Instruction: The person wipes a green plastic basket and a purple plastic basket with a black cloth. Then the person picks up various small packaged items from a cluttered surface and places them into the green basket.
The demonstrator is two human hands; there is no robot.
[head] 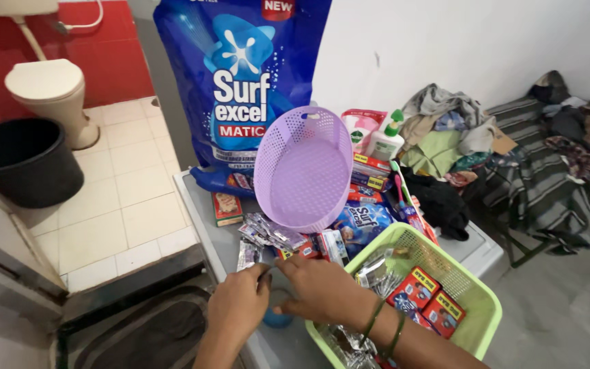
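My left hand (238, 306) and my right hand (319, 287) meet low in the head view, fingertips pinched together on a small silver sachet (248, 255) beside a heap of similar sachets (270, 233). A small blue round object (278, 318) lies under my hands, mostly hidden. A light green plastic basket (476, 301) sits right of my right wrist, holding red packets (423, 294) and silver sachets. A purple oval basket (302, 169) stands tilted on its edge just behind the sachets. A big blue detergent pouch (240, 75) leans upright at the back.
Soap packets, a pump bottle (386, 139), a pink refill pouch (359, 128) and a toothbrush (400, 188) crowd the white appliance top (203, 212). Clothes (445, 130) pile on a striped bed at right. A toilet (52, 89) and black bucket (22, 160) stand on the tiled floor left.
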